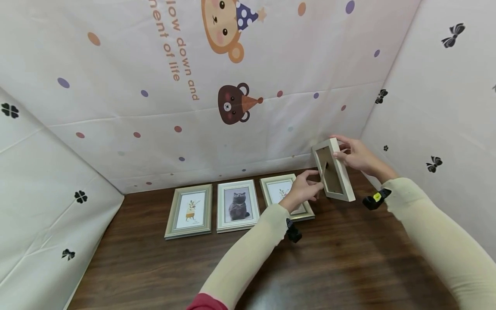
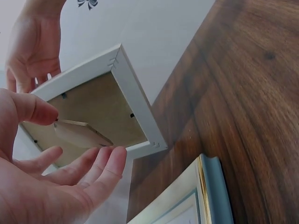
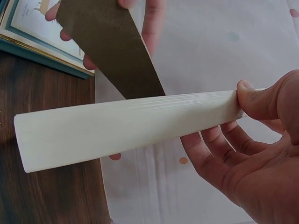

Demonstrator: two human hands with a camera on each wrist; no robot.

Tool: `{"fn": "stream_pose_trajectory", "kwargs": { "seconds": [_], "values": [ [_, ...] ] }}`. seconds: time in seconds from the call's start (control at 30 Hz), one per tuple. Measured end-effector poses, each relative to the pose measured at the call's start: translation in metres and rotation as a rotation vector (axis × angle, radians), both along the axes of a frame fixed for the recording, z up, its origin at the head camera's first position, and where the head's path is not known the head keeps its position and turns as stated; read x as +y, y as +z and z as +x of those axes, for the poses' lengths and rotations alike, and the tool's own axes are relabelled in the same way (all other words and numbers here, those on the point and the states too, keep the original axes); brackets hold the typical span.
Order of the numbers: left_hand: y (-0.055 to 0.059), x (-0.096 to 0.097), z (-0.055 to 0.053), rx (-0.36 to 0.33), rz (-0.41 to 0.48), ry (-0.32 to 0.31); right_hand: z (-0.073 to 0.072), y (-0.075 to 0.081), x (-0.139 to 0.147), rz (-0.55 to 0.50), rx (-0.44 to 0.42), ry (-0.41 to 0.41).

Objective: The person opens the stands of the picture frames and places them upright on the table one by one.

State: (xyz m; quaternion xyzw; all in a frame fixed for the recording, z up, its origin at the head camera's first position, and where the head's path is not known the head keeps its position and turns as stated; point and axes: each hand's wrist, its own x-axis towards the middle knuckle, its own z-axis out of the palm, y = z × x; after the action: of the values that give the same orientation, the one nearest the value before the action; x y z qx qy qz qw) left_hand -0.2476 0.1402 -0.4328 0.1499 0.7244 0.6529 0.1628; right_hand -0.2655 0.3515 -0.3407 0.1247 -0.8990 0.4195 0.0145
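Note:
A white picture frame (image 1: 345,176) is raised off the table at the right, its brown backing (image 2: 98,102) facing the left hand. My right hand (image 1: 354,155) grips its upper right edge, thumb on the near side and fingers behind, as the right wrist view shows. The frame's stand (image 2: 79,133) is swung out from the backing. My left hand (image 1: 304,187) pinches this stand between thumb (image 2: 39,111) and fingers. From the right wrist, the stand (image 3: 112,46) appears as a flat brown strip beside the frame's white side (image 3: 93,130). The picture side is hidden.
Three picture frames lie in a row on the dark wooden table (image 1: 147,267): a plant print frame (image 1: 170,219), a cat photo frame (image 1: 221,211) and another plant print frame (image 1: 267,189), partly behind the left hand. Patterned cloth walls (image 1: 155,142) border the table.

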Motion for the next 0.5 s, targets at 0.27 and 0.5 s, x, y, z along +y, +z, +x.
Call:
{"fn": "stream_pose_trajectory", "kwargs": {
  "seconds": [0.27, 0.5],
  "values": [
    [-0.0033, -0.0049, -0.0044, -0.006, 0.007, -0.015, -0.0005, -0.0006, 0.0010, 0.007, 0.002, 0.000],
    [-0.0046, -0.0043, -0.0051, -0.015, -0.003, 0.000, 0.0001, -0.0007, -0.0003, 0.019, 0.006, -0.006]
  ]
}}
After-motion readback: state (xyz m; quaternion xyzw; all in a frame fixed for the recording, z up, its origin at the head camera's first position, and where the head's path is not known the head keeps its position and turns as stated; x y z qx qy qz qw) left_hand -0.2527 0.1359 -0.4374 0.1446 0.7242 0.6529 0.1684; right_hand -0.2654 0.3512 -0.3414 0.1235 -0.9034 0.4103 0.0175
